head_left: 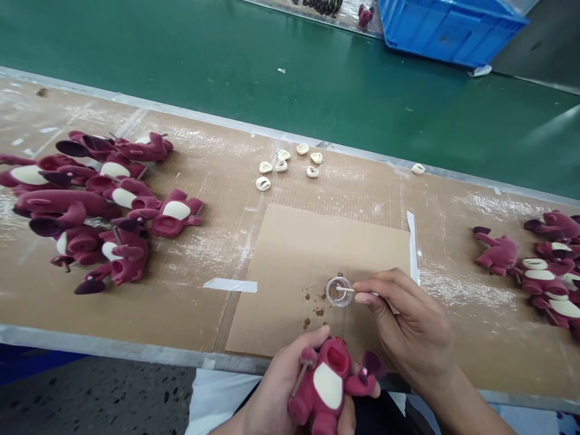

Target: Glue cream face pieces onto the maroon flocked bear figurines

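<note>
Left hand (267, 393) wraps a light, flocked maroon figure (328, 385), easy to hold by its soft body, just over the tabletop (181, 302) edge; right hand (408, 317) pinches a thin stick (345, 289) reaching into a small clear cup (338, 292) on a cardboard sheet (290, 260).

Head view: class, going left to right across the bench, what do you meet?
Left toy pile → cream pieces → clear cup → right hand → right toy pile
</note>
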Tool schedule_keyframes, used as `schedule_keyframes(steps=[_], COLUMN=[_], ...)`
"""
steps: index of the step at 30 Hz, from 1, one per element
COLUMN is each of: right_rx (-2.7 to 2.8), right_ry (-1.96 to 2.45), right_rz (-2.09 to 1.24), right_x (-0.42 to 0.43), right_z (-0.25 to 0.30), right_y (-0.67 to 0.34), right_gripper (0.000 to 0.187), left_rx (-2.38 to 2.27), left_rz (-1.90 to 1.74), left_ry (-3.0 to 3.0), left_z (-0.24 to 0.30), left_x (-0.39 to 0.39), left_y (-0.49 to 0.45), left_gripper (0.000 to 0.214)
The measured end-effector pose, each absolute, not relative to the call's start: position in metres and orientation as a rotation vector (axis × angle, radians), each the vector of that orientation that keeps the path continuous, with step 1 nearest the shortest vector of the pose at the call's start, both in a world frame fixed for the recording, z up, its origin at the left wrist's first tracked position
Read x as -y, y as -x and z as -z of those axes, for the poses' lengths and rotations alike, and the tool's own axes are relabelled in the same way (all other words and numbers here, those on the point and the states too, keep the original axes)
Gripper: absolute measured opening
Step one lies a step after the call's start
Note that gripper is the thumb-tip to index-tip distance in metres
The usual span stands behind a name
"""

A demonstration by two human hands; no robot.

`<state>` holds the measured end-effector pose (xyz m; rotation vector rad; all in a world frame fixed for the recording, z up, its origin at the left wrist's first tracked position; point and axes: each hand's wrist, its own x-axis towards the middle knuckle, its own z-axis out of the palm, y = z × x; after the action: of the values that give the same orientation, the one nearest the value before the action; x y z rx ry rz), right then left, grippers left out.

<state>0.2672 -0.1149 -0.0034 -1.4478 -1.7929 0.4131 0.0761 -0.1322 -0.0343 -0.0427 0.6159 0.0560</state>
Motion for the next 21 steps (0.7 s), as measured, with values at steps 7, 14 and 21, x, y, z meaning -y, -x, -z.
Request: schedule_keyframes(steps=[7,14,21], right_rx=[1.736,1.492,1.380], right_ry=[1.418,1.435,1.308], right_rz=[-0.525,-0.702,-1.004], right_x=[0.109,0.111,0.125], right_z=[0.005,-0.004,-0.018], right_y=[-0.268,-0.267,-0.268], right_gripper=[0.009,0.011,0.011], left_rx=[-0.594,-0.540,-0.514], left_rz=[-0.108,-0.163,-0.158], left_ry=[0.013,0.083,0.111], left_z=[0.042,0.046,0.045], left_x=[0.134,0.134,0.133], left_y=[-0.072,-0.077,-0.077], left_gripper=[0.068,0.068,0.072])
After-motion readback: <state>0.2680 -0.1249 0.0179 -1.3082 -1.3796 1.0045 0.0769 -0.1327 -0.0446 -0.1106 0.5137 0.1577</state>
